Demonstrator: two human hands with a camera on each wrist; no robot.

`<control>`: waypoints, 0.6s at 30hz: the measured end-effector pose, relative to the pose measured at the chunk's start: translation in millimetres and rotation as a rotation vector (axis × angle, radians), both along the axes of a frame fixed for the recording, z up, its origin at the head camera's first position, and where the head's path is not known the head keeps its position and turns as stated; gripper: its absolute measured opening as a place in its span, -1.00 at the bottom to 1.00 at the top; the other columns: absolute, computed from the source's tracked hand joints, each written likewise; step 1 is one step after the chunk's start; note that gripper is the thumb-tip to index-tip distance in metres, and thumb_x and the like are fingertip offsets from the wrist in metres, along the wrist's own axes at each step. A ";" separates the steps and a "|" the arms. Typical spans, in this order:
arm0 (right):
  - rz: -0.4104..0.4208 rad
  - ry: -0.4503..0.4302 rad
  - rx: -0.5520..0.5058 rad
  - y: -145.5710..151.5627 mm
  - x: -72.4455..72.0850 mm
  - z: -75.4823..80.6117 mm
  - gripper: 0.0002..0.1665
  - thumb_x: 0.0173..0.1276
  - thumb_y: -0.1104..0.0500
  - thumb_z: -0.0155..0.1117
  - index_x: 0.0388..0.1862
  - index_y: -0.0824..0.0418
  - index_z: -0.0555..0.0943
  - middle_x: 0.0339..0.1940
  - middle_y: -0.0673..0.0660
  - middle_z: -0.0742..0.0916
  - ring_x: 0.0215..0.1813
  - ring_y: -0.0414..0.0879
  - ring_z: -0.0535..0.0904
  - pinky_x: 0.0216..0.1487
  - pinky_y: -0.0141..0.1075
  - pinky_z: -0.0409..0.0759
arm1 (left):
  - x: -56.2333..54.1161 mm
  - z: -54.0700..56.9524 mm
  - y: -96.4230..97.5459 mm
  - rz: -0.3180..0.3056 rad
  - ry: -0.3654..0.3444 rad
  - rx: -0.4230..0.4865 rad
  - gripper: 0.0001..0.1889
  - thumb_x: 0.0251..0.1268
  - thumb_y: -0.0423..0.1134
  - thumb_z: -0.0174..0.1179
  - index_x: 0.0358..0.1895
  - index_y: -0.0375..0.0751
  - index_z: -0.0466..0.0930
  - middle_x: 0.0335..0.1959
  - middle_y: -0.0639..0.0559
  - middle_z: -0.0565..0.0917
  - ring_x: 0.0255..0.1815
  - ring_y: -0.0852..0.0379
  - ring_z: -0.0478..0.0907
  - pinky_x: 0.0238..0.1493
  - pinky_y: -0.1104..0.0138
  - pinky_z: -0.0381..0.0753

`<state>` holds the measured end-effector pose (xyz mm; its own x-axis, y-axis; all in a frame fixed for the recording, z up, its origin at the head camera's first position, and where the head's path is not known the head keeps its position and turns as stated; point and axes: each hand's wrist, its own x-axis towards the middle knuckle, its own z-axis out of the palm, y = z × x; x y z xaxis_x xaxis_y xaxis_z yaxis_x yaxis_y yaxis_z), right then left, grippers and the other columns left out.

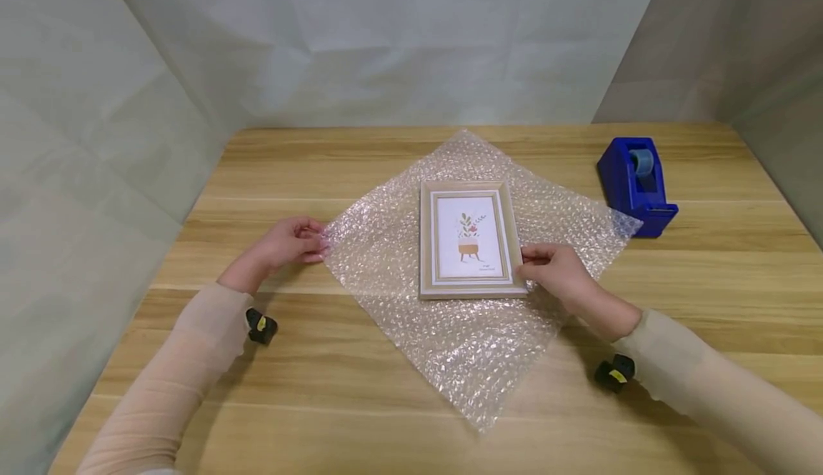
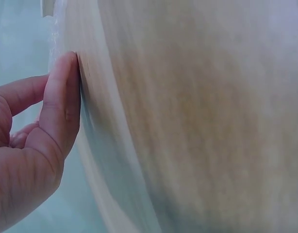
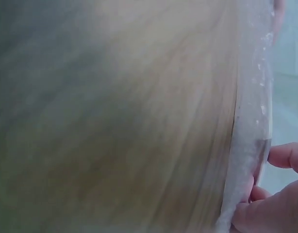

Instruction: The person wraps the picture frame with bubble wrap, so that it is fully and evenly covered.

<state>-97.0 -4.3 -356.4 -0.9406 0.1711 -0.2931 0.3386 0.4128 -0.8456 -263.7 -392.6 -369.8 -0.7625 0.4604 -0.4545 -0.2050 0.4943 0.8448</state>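
A sheet of bubble wrap lies on the table, turned so its corners point left, right, near and far. On its middle rests a picture frame with a pale border and a print of a potted plant, face up. My left hand pinches the wrap's left corner; in the left wrist view that hand has thumb and finger drawn together by the wrap's edge. My right hand grips the picture frame's right side near its lower corner. Seen from the right wrist, the hand's fingers meet the frame's edge above the wrap.
A blue tape dispenser with a roll of tape stands at the back right, and the wrap's right corner overlaps its base in the head view. The wooden table backs onto pale hanging sheets behind and at the sides.
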 end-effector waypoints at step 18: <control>0.490 0.425 0.349 23.4 43.1 26.0 -0.51 0.07 0.18 0.47 0.01 0.23 0.60 0.01 0.15 0.66 0.09 0.10 0.54 0.11 0.10 0.53 | 60.1 20.2 41.4 -0.354 0.849 0.078 -0.57 -0.02 -0.35 0.41 -0.03 -0.39 0.55 -0.04 -0.18 0.61 0.05 -0.08 0.50 0.06 0.01 0.56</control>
<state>-53.9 19.2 -330.4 -0.9533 -0.2818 0.1086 -0.2819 0.7014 -0.6546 -203.6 -351.2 -349.6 -0.6352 0.7358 0.2345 0.6504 0.3459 0.6762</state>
